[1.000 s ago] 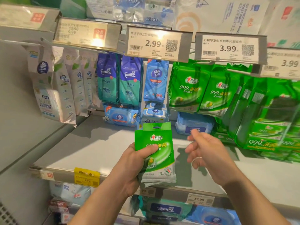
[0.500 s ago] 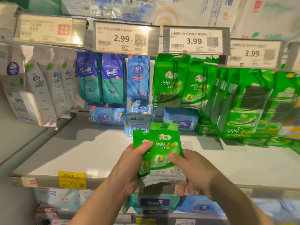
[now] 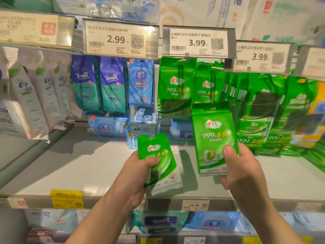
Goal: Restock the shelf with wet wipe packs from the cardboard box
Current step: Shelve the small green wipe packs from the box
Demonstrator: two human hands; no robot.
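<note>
Hanging step: right hand (image 3: 246,173) pinches a green pack (image 3: 213,140) raised below the hanging green row (image 3: 177,87); left hand (image 3: 139,175) clamps a second pack (image 3: 158,162) over the shelf (image 3: 88,166). Next, its hang-hole must meet the peg, which is hidden

Bare shelf (image 3: 88,166) lies open ahead; hanging green packs (image 3: 177,88) crowd the space above.
</note>
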